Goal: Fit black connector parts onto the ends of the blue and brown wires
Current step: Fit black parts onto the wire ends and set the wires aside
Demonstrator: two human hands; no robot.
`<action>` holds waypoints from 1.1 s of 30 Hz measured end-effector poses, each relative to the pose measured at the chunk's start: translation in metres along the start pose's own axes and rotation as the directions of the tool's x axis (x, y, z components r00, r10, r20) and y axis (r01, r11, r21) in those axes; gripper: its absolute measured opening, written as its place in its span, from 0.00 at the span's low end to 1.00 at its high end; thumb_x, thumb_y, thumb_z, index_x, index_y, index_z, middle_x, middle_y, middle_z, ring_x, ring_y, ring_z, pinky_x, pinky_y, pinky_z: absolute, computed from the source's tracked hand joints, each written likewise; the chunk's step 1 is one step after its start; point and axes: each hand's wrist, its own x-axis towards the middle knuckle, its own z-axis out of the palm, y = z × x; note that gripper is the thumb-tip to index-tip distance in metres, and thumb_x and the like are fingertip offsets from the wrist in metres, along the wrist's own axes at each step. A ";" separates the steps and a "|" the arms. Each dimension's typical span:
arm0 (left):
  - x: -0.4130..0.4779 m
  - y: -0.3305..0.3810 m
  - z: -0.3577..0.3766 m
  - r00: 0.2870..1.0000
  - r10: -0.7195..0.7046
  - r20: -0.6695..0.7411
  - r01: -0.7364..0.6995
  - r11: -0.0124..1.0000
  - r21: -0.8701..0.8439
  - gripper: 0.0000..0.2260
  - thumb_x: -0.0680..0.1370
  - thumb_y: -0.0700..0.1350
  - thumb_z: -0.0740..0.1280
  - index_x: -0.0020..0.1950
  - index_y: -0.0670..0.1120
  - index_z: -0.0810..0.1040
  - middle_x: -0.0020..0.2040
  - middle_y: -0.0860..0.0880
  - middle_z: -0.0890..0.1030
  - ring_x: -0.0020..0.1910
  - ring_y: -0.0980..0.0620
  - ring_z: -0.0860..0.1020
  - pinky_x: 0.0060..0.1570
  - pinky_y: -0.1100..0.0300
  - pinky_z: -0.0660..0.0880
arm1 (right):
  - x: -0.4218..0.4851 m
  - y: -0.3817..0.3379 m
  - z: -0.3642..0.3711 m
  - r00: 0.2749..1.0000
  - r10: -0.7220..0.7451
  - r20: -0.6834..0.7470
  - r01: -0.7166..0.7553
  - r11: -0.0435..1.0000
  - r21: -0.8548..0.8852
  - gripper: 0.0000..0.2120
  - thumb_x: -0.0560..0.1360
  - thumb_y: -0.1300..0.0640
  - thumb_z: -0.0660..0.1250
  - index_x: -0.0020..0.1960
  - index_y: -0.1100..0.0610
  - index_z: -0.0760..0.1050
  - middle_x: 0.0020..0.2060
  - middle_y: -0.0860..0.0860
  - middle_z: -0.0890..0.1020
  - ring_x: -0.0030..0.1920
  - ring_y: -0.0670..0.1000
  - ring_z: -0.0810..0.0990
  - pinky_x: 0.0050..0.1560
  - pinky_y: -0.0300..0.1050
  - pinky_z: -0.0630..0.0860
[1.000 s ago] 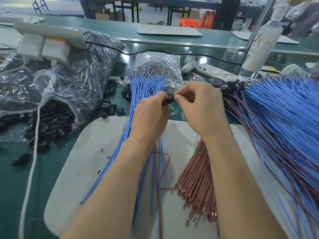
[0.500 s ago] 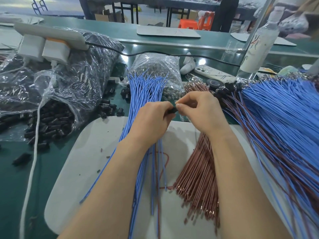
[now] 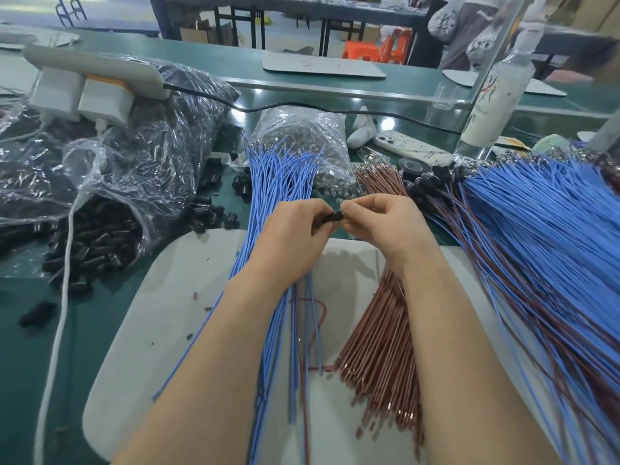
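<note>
1. Both hands meet just past the far edge of the white board [image 3: 201,297]. The left hand [image 3: 292,239] has its fingers curled round a small black connector [image 3: 333,216]. The right hand [image 3: 385,226] pinches the other end with thumb and fingertips, so both are clamped on the same little piece.
2. A few trailing wires [image 3: 313,317], blue and brown, run from under the left hand down across the board. Fingers cover the join, so I can't tell how far in they sit.
3. The loose blue wires [image 3: 278,182] lie fanned out under the left wrist, metal tips pointing away. The brown wires [image 3: 379,347] sit just right of them, under the right forearm.
4. Far right there's a big heap of blue-and-brown wires [image 3: 543,236] with black pieces on the far ends.
5. On the left, a torn clear bag [image 3: 110,169] spills black connector parts [image 3: 97,239] onto the green bench [image 3: 94,313].
6. Further back: a phone [image 3: 412,147], a roll of black tape [image 3: 414,167] and a white bottle [image 3: 493,95].
</note>
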 end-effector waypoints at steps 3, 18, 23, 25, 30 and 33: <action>0.001 0.000 0.001 0.999 0.038 -0.027 -0.038 0.999 0.001 0.05 0.76 0.43 0.69 0.48 0.43 0.82 0.35 0.48 0.80 0.33 0.50 0.74 0.39 0.54 0.74 | 0.002 0.003 0.000 1.000 0.021 0.020 -0.022 0.998 0.053 0.07 0.75 0.65 0.69 0.38 0.61 0.78 0.30 0.52 0.80 0.27 0.42 0.79 0.33 0.31 0.75; 0.000 0.002 -0.005 1.000 -0.014 0.000 0.014 0.991 -0.135 0.03 0.75 0.43 0.69 0.45 0.46 0.82 0.37 0.47 0.83 0.36 0.52 0.78 0.40 0.60 0.75 | 0.003 0.005 0.001 0.993 0.016 0.114 -0.029 0.992 0.119 0.09 0.76 0.63 0.67 0.37 0.62 0.77 0.29 0.53 0.78 0.29 0.45 0.75 0.37 0.35 0.77; 0.000 0.006 -0.014 0.992 -0.113 0.055 0.125 0.924 -0.361 0.03 0.75 0.44 0.69 0.44 0.45 0.82 0.39 0.47 0.84 0.40 0.50 0.81 0.46 0.55 0.78 | 0.001 -0.002 -0.001 0.975 0.064 0.213 -0.142 0.916 0.375 0.11 0.75 0.64 0.65 0.34 0.62 0.76 0.26 0.51 0.78 0.26 0.44 0.74 0.29 0.31 0.72; -0.001 0.009 -0.013 0.991 -0.121 0.047 0.130 0.945 -0.301 0.04 0.75 0.44 0.69 0.43 0.44 0.81 0.37 0.46 0.83 0.36 0.53 0.79 0.42 0.58 0.76 | 0.000 -0.001 0.001 0.986 0.038 0.160 -0.081 0.959 0.271 0.12 0.76 0.63 0.66 0.34 0.60 0.76 0.26 0.50 0.78 0.26 0.43 0.74 0.30 0.32 0.72; 0.011 0.015 -0.015 0.996 -0.075 0.040 0.076 0.997 -0.017 0.07 0.74 0.46 0.68 0.43 0.43 0.81 0.34 0.49 0.81 0.36 0.53 0.79 0.40 0.60 0.75 | 0.007 0.002 0.005 0.989 -0.142 -0.048 0.127 0.963 -0.236 0.12 0.75 0.55 0.69 0.34 0.55 0.76 0.30 0.52 0.78 0.31 0.48 0.72 0.35 0.43 0.68; 0.018 0.013 -0.024 0.992 -0.049 0.120 0.067 0.988 -0.142 0.05 0.75 0.44 0.69 0.43 0.44 0.81 0.31 0.54 0.78 0.29 0.62 0.74 0.34 0.71 0.70 | 0.012 -0.004 0.003 0.999 0.004 0.043 -0.008 0.997 0.075 0.12 0.76 0.58 0.68 0.34 0.58 0.76 0.28 0.53 0.77 0.30 0.47 0.71 0.31 0.36 0.67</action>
